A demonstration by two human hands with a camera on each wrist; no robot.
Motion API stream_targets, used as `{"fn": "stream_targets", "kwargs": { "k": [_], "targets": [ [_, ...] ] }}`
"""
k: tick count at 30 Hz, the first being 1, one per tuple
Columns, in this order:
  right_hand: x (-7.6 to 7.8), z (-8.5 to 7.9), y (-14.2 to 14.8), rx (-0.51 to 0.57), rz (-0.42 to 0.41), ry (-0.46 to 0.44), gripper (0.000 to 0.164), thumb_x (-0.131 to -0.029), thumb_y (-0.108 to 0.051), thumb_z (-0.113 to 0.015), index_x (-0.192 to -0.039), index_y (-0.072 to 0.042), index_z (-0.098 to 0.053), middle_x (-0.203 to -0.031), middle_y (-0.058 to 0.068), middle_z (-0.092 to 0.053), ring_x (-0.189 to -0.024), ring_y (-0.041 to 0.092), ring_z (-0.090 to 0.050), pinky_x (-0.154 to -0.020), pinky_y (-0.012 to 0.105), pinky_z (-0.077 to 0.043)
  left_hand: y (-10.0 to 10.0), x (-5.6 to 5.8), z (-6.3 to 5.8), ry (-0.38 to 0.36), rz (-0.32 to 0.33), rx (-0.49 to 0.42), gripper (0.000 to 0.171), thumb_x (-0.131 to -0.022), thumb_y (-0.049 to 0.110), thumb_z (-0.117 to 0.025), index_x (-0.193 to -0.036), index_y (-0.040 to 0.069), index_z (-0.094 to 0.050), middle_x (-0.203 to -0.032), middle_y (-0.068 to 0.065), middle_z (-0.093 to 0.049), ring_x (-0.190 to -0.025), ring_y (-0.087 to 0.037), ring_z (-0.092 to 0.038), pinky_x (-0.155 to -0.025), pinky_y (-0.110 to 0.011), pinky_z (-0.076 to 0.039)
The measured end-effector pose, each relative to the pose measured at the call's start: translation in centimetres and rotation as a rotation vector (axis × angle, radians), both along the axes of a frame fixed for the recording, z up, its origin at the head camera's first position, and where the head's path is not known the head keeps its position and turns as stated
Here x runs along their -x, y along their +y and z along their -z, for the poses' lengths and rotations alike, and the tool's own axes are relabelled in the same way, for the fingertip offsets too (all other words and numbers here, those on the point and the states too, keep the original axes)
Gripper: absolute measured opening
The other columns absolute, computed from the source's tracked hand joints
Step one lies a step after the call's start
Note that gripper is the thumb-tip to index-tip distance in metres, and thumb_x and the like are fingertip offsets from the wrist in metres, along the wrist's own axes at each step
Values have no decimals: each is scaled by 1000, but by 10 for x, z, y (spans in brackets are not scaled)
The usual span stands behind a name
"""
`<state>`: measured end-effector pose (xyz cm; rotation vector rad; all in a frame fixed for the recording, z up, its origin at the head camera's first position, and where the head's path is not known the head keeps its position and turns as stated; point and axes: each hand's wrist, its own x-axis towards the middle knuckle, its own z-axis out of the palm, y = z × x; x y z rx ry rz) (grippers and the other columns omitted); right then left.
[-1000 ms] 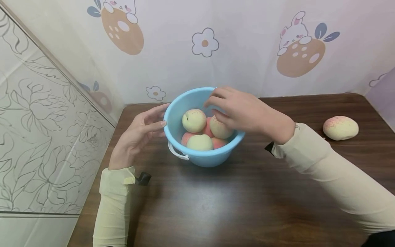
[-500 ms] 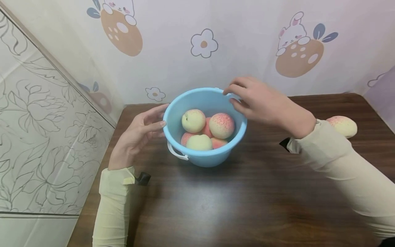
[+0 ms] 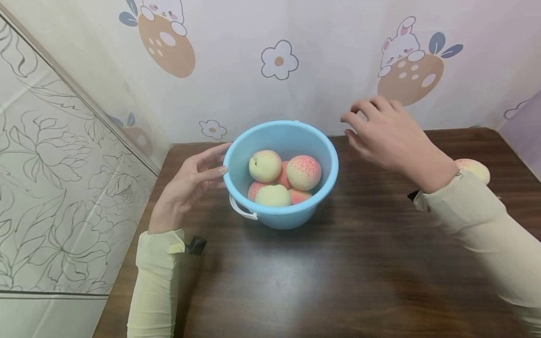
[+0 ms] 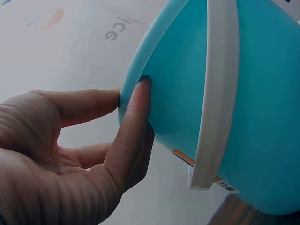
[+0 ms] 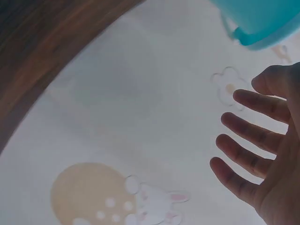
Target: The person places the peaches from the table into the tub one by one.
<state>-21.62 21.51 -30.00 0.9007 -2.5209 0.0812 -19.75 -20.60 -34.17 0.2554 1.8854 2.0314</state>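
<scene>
A light blue bucket [image 3: 282,217] with a white handle [image 3: 243,209] stands on the table, holding several yellow-and-pink peaches. Among them, a red-speckled peach [image 3: 304,172] lies on the right and a pale one [image 3: 265,166] on the left. My left hand [image 3: 188,185] touches the bucket's left rim from outside; in the left wrist view, its fairly straight thumb and fingers [image 4: 129,131] rest against the rim and outer wall. Right of the bucket, my right hand [image 3: 390,134] hovers empty, its fingers [image 5: 243,161] spread loosely in the right wrist view.
One more peach [image 3: 474,170] lies on the right of the dark wooden table [image 3: 296,286], partly behind my right wrist. A patterned curtain or wall covering [image 3: 321,70] rises behind the table. A flower-patterned panel [image 3: 55,188] borders it on the left.
My right hand has withdrawn from over the bucket, moving right and slightly up, and uncovered the red-speckled peach inside. My left hand and the bucket have stayed in place.
</scene>
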Motion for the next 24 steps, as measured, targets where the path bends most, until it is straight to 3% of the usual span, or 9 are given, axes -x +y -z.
{"fn": "stream_targets", "kwargs": {
  "k": [9,18,24],
  "targets": [
    [-4,29,31,-27,88,81,31,-93,-14,-66,-122,-4,-64,-116,25,-64,-110,53,-56,-79,69,-49,0,-2,-1,5,19,-5,62,-96,-2,-65,-154,10,-50,-126,-10,-66,-102,-19,-73,-86,-36,-66],
    [-14,50,60,-36,235,7,32,-96,-22,-62,-123,-5,-62,-121,25,-62,-116,54,-54,-83,75,-46,-1,-3,-1,18,32,-2,62,-96,-2,-65,-155,10,-49,-128,-10,-64,-102,-19,-72,-85,-35,-66],
    [-22,62,77,-19,282,0,33,-96,-21,-62,-124,-3,-61,-123,26,-60,-118,54,-52,-83,77,-44,-1,-3,-1,14,36,2,62,-97,-2,-65,-156,10,-48,-129,-10,-63,-103,-19,-72,-86,-37,-66]
  ]
}}
